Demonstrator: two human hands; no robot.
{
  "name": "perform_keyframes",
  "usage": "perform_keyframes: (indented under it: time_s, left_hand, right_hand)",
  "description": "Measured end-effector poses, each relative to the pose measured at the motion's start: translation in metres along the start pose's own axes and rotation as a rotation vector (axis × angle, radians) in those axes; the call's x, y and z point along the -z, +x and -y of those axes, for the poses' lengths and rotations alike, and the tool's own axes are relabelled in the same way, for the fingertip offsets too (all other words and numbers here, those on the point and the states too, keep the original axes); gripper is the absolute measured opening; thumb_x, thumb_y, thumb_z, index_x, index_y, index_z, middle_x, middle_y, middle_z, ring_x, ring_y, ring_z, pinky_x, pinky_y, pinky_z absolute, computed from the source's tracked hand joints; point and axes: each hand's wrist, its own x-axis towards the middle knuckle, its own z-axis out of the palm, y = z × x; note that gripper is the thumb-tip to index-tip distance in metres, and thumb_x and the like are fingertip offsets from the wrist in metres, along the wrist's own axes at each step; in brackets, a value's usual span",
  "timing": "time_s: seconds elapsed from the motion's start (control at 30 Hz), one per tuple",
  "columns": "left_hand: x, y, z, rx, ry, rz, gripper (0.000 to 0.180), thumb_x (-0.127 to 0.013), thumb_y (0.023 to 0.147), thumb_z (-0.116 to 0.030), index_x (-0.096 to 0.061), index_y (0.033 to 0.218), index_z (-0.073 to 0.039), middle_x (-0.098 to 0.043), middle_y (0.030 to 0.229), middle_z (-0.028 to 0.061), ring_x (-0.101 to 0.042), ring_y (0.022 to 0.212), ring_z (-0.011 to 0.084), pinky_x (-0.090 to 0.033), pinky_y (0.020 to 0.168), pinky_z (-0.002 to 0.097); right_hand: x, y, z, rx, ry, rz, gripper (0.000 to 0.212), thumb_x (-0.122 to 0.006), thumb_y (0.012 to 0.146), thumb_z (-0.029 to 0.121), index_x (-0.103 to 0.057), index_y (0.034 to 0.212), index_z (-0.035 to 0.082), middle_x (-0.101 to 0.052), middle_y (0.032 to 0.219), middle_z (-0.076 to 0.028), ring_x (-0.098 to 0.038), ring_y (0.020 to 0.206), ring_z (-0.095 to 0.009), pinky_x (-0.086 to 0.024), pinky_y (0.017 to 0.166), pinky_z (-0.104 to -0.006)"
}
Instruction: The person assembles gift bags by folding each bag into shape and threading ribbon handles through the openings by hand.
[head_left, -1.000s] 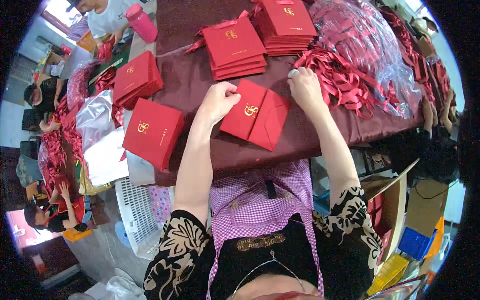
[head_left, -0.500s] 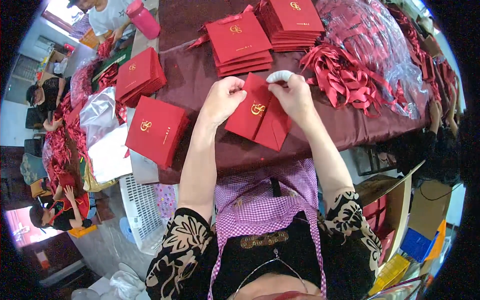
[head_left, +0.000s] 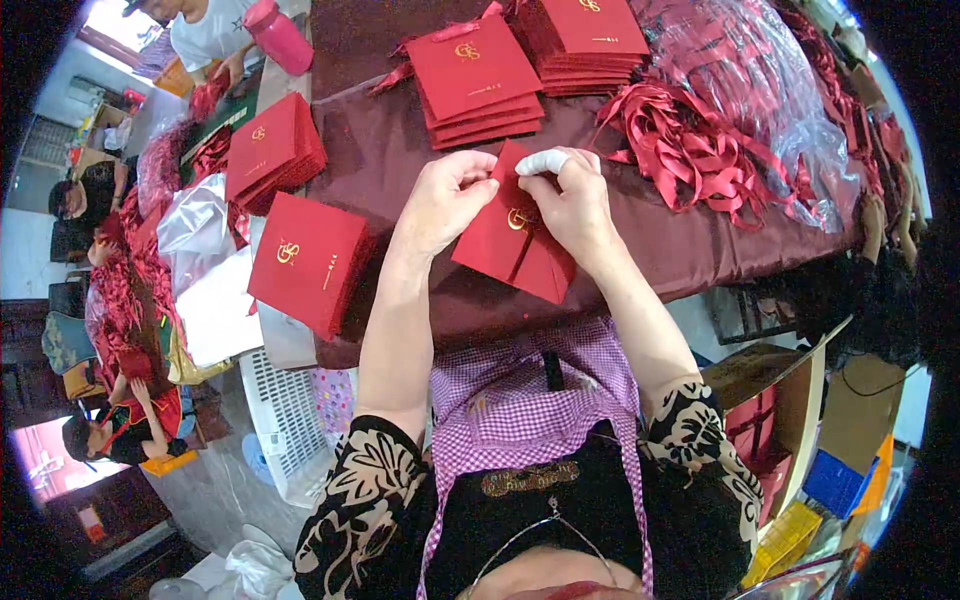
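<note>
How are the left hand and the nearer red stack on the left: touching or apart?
Apart. The head view shows a strip of maroon cloth between the left hand and the nearer red stack.

Room over cloth (head_left: pixel 368 150) beside left grip (head_left: pixel 446 200); red stack (head_left: pixel 475 75) blocks ahead, ribbon heap (head_left: pixel 690 155) right.

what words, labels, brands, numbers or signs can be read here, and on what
Wording isn't copied out, only placed:
Held envelope: gold emblem.
Near left stack: gold emblem; line too small to read.
Far left stack: same.
Middle stack: same.
Right stack: same, emblem at picture's top edge.
Neckline: letter-like marks, unclear.
</note>
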Motion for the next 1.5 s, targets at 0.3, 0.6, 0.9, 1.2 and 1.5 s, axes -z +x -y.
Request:
perform_keyframes:
  time_s: [0.3, 0.6, 0.9, 1.2, 1.5]
  left_hand:
    - [-0.001, 0.003, 0.008, -0.031, 0.054, -0.013, 0.021, -0.061, 0.081, -0.003, -0.062, 0.1, 0.006, -0.068, 0.09, 0.0084, -0.062, 0.083, 0.0108, -0.049, 0.075, 0.0271]
    - [0.0, 0.004, 0.011, -0.062, 0.125, -0.024, 0.022, -0.061, 0.08, -0.004, -0.062, 0.1, 0.005, -0.068, 0.087, 0.0107, -0.063, 0.081, 0.0125, -0.05, 0.073, 0.0277]
    - [-0.003, 0.003, 0.006, -0.002, 0.199, -0.055, 0.022, -0.061, 0.082, 0.0, -0.062, 0.104, 0.003, -0.066, 0.088, 0.0036, -0.058, 0.078, 0.0068, -0.047, 0.07, 0.0211]
    - [-0.012, 0.007, 0.014, -0.146, 0.245, -0.096, 0.024, -0.06, 0.078, -0.001, -0.063, 0.1, 0.006, -0.068, 0.083, 0.0147, -0.063, 0.075, 0.0128, -0.051, 0.067, 0.0277]
    - [-0.008, 0.0, -0.006, 0.004, 0.001, 0.073, 0.025, -0.054, 0.085, -0.002, -0.063, 0.107, 0.005, -0.062, 0.08, -0.0011, -0.051, 0.068, 0.0052, -0.043, 0.062, 0.0219]
  right_hand:
    - [-0.001, 0.002, 0.001, -0.017, -0.028, 0.047, 0.014, -0.071, 0.07, 0.003, -0.067, 0.082, 0.008, -0.066, 0.084, -0.009, -0.058, 0.088, -0.027, -0.043, 0.084, -0.0354]
    - [-0.003, 0.001, 0.003, -0.109, -0.009, 0.058, 0.013, -0.07, 0.071, 0.004, -0.067, 0.083, 0.006, -0.066, 0.084, -0.011, -0.058, 0.088, -0.028, -0.046, 0.08, -0.035]
    - [-0.007, 0.003, 0.005, 0.017, -0.097, 0.041, 0.01, -0.066, 0.07, 0.002, -0.064, 0.079, 0.003, -0.065, 0.079, -0.012, -0.059, 0.081, -0.031, -0.043, 0.078, -0.0367]
    - [-0.013, 0.002, 0.012, 0.248, -0.416, 0.048, 0.008, -0.058, 0.069, 0.0, -0.059, 0.076, 0.001, -0.058, 0.081, -0.016, -0.056, 0.081, -0.033, -0.039, 0.082, -0.0417]
    - [0.015, 0.013, -0.001, 0.168, -0.213, 0.189, 0.026, -0.064, 0.073, 0.003, -0.059, 0.099, 0.003, -0.062, 0.085, -0.018, -0.057, 0.088, -0.035, -0.042, 0.082, -0.0403]
